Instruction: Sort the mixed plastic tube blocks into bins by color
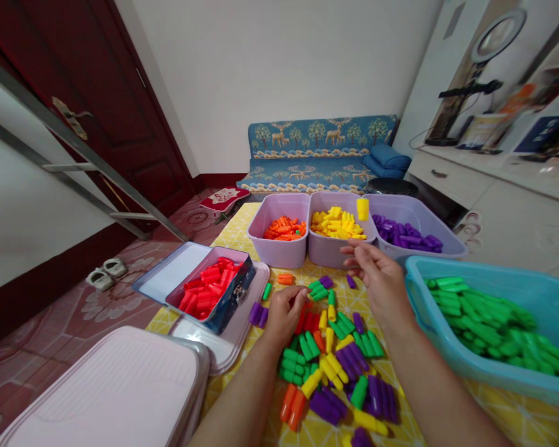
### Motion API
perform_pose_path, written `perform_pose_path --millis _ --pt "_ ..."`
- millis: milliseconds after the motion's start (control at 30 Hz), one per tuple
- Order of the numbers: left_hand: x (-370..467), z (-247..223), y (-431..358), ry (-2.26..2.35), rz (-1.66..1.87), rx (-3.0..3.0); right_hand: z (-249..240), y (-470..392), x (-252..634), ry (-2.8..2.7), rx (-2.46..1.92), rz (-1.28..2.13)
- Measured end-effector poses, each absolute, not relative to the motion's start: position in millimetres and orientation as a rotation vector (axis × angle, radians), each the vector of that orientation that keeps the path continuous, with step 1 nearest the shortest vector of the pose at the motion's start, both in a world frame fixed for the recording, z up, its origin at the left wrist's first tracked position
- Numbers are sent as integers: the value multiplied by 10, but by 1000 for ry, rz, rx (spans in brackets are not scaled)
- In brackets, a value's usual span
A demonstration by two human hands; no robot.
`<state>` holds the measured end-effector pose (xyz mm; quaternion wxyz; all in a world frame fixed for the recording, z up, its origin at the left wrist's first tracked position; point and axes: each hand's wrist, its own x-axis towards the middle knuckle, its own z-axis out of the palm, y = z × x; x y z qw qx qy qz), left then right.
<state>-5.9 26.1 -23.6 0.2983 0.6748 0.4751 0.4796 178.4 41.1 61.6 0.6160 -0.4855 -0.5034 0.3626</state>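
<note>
Over the mixed pile of coloured plastic tube-like pieces (330,360) is my left hand (283,313), fingers closed; what they hold, if anything, is hidden. Green pieces (317,290) lie just beyond its fingertips. My right hand (372,273) is open with fingers stretched forward, in front of the lilac bin of yellow pieces (338,222). Apart from that hand, a yellow piece (362,209) hangs in the air by the bin's right wall. Purple, red and orange pieces are mixed into the pile, some joined side by side.
Lilac bins hold orange pieces (285,228) and purple pieces (407,234); a blue bin (494,270) at right holds green ones. On the left, an open tin box (235,298) of red pieces rests on a lid. Stacked pale lids (112,385) lie nearer. A ladder (74,146) stands left.
</note>
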Motion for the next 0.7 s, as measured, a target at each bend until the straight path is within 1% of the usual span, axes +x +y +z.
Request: perform_pose_path --millis 67,200,333,500,600,700 --pt "-57 -237 259 1262 1272 1799 464 476 1773 -1283 -1210 783" --pt "-55 -247 258 1260 1276 1785 99 553 1779 -1874 -1352 517" --pt "-58 -255 272 1253 1293 1805 -44 540 1755 -2210 -1403 384" --pt "-68 -236 276 1164 1362 1923 18 436 1727 -2265 -1602 329" --pt "-73 -220 252 1154 1274 2026 -1 360 1721 -2208 -1660 390" --pt "-74 -207 229 1147 1161 2098 -66 288 1705 -2078 -1609 481"
